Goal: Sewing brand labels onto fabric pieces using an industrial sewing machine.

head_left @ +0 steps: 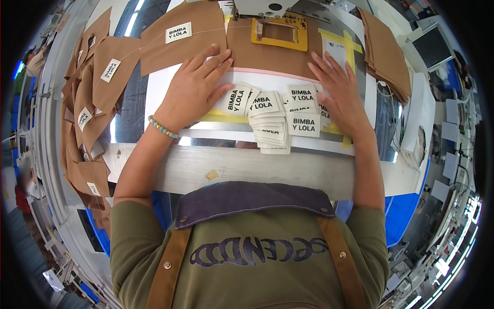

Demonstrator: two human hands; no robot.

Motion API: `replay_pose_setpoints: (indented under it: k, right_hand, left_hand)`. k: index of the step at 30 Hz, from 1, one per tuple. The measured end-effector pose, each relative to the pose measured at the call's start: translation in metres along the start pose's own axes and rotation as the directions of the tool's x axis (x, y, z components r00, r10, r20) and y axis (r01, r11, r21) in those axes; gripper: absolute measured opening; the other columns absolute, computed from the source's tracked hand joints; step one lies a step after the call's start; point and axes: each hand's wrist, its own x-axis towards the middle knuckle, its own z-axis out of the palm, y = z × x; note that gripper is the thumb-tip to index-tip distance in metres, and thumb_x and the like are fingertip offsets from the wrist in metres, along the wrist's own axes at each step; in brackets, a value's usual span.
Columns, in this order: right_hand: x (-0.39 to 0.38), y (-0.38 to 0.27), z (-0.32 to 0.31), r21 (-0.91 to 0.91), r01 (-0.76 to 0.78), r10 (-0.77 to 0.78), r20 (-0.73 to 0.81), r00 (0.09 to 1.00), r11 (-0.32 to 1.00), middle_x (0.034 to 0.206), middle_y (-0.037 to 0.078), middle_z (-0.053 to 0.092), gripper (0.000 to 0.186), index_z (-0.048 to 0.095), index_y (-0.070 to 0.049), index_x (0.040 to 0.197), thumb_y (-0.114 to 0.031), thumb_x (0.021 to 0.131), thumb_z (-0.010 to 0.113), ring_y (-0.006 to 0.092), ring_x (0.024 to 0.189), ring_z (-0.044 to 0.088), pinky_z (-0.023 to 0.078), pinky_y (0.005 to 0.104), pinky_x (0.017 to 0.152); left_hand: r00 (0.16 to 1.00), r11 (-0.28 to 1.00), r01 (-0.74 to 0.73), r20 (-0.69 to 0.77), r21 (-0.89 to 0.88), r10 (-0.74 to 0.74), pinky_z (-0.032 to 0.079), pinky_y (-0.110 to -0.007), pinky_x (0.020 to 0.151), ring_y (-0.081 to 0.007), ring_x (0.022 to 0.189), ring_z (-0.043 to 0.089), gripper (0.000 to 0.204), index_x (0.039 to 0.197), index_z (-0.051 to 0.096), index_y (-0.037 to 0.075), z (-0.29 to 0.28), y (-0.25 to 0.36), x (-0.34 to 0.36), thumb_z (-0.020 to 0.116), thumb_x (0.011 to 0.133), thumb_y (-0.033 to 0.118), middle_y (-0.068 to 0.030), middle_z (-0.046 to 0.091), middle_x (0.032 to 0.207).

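A brown fabric panel (242, 54) lies flat beneath the white sewing machine head (257, 7). Over it sits a yellow rectangular frame (302, 40) with handwriting on its upper edge. My left hand (195, 85) rests with fingers stretched across the panel's left part, near its seam with another brown panel (154, 51) bearing a white label (178, 32). On the other side, my right hand (340, 90) is spread, its fingertips at the panel's right edge. Between my hands lie overlapping stacks of white printed labels (303, 124), close to both thumbs. Neither hand holds anything.
A chain of labelled brown panels (105, 85) hangs off the left side of the table. More brown panels (383, 54) are stacked at the right, near a dark screen (432, 47). Yellow tape (352, 46) marks the work surface. Blue bins (409, 211) stand below the table.
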Motion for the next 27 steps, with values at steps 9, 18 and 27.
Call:
replay_pose_setpoints:
  k: [9,18,27]
  right_hand:
    - [-0.004,0.020,0.002,0.170,-0.013,0.040,-0.154,0.987,0.985,0.167,0.009,0.053,0.054,0.059,-0.011,0.157,-0.044,0.115,0.048,0.0323,0.162,0.036,0.023,0.0543,0.132]
    - [-0.006,0.019,-0.011,0.099,0.048,-0.053,0.051,0.997,0.994,0.174,0.005,0.044,0.059,0.058,-0.021,0.160,-0.055,0.114,0.044,0.0331,0.164,0.031,0.012,0.0568,0.137]
    - [-0.004,0.021,-0.009,0.053,0.044,-0.046,0.025,0.999,0.998,0.174,0.005,0.045,0.059,0.060,-0.022,0.159,-0.055,0.111,0.051,0.0334,0.164,0.031,0.016,0.0563,0.136]
  left_hand:
    - [0.999,0.997,0.033,0.034,-0.074,-0.031,0.039,-0.049,0.126,-0.0332,0.158,0.042,0.061,0.159,0.056,0.012,0.000,-0.005,0.001,0.072,0.102,0.027,-0.0030,0.048,0.171]
    - [0.998,0.999,0.027,0.055,-0.036,-0.025,0.033,-0.050,0.130,-0.0331,0.161,0.037,0.061,0.163,0.053,0.016,0.000,-0.005,-0.001,0.067,0.105,0.031,-0.0019,0.046,0.173]
    - [0.998,0.998,0.030,0.057,-0.054,-0.027,0.032,-0.050,0.130,-0.0333,0.161,0.037,0.059,0.161,0.055,0.015,0.001,-0.005,-0.001,0.066,0.105,0.030,-0.0023,0.045,0.173]
